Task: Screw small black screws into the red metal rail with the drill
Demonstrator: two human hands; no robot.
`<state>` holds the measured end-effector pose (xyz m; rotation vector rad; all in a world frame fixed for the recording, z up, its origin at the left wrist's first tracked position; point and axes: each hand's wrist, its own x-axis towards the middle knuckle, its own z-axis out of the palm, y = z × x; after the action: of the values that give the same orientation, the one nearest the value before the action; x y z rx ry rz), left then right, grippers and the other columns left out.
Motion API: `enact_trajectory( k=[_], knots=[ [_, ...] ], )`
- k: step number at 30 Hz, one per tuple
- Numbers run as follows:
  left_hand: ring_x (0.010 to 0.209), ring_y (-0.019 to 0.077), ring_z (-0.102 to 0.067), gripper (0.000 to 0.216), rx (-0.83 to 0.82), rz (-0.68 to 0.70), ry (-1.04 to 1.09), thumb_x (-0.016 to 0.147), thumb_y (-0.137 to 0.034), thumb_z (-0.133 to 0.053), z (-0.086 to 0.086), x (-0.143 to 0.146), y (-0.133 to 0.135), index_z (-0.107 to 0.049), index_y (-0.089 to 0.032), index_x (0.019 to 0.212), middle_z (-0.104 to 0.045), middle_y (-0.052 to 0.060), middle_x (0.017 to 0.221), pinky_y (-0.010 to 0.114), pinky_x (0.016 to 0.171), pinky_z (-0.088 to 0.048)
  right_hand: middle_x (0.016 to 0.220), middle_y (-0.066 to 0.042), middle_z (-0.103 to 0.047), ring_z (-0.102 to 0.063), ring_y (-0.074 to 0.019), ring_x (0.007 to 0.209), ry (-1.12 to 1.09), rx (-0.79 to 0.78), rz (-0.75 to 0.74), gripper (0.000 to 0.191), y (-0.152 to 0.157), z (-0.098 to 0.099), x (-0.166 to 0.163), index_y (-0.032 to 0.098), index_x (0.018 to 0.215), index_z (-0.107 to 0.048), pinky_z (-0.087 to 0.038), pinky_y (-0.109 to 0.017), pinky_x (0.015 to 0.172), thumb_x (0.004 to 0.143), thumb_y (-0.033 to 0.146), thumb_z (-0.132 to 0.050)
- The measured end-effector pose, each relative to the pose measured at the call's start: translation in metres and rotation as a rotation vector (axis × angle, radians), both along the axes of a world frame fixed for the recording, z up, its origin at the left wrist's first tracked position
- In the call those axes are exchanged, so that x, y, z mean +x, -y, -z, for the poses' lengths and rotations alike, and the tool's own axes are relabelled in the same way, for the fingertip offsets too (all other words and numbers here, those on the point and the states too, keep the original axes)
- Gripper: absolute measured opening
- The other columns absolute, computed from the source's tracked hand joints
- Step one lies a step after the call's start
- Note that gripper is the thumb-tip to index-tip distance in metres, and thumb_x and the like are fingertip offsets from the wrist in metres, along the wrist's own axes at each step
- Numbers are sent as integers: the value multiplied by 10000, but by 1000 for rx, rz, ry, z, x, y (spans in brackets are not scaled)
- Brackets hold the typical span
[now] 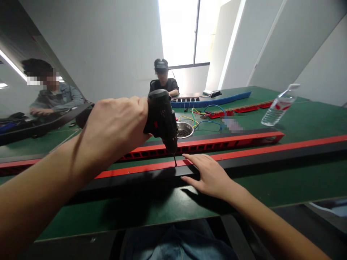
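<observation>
My left hand (pixel 121 117) is wrapped around the grip of a black cordless drill (pixel 164 117). The drill points down, and its thin bit meets the red top strip of a long red-and-black bar (pixel 151 171) lying across the table in front of me. Just right of the bit, my right hand (pixel 207 171) rests over the same bar with fingers stretched out, the thumb at the near side and the fingertips on the far side. A second red bar with square slots (pixel 203 146) lies behind it. Beyond that stands a metal bowl (pixel 192 131) of small dark pieces.
A clear plastic bottle (pixel 279 106) stands tilted-looking at the right on the green table (pixel 292 184). Coloured wires (pixel 193 117), a red strip (pixel 244 108) and a blue strip (pixel 217 103) lie farther back. One person (pixel 162 81) sits across, another (pixel 55 94) at the left.
</observation>
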<state>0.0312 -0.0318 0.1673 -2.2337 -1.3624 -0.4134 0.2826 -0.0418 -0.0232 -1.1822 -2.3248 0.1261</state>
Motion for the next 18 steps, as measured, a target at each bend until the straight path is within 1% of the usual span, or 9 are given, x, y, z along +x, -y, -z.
enact_trajectory(
  k=[2,4,7,9,12,13,15,18],
  knots=[
    [613,255,-588,370,134,-76,-168,941,-484,-504,6,3,2,-620,-135,987,-663,133,787,338,549,-260,1356,-130,-665,-631,-331,1202,44,28,53,659,-1,2,16,220,1417,-570,-489,-516,1036,866,564,-681],
    [619,273,-605,402,219,-102,-251,950,-520,-464,9,3,1,-602,-144,988,-671,138,798,348,529,-210,1336,-136,-673,-631,-347,1191,84,64,106,669,-2,5,38,219,1384,-600,-483,-538,1033,840,599,-694],
    [628,283,-616,429,257,-105,-273,936,-556,-475,11,2,-2,-595,-149,997,-676,140,801,350,530,-220,1334,-153,-671,-629,-368,1192,167,90,175,741,-8,8,83,199,1378,-608,-471,-543,1038,803,658,-698],
    [624,282,-617,412,263,-103,-272,945,-540,-468,13,2,-2,-597,-151,988,-677,139,791,349,530,-223,1315,-169,-676,-634,-375,1185,225,87,217,774,-12,10,116,182,1359,-617,-466,-532,1039,781,691,-697],
    [626,281,-627,357,274,-99,-259,952,-482,-470,12,4,-1,-602,-150,966,-680,135,783,345,525,-222,1222,-183,-706,-657,-385,1121,277,82,283,777,-20,12,155,165,1248,-666,-476,-511,1005,728,740,-706],
    [622,278,-629,344,262,-100,-259,940,-468,-489,11,4,-1,-608,-147,968,-682,133,781,340,522,-221,1185,-185,-713,-664,-390,1088,291,85,318,773,-22,12,163,168,1200,-682,-481,-509,982,704,760,-709],
    [605,260,-627,364,177,-93,-257,873,-486,-571,4,0,-3,-632,-148,995,-688,116,784,317,509,-224,1097,-173,-726,-672,-388,1015,324,86,371,754,-25,13,171,184,1108,-697,-486,-505,931,666,795,-707],
    [600,214,-641,451,-48,-40,-198,714,-539,-722,-10,-14,-11,-708,-220,1031,-713,45,798,255,509,-276,985,-139,-722,-665,-356,929,368,73,399,732,-27,12,167,208,1028,-689,-480,-482,882,640,829,-692]
  ],
)
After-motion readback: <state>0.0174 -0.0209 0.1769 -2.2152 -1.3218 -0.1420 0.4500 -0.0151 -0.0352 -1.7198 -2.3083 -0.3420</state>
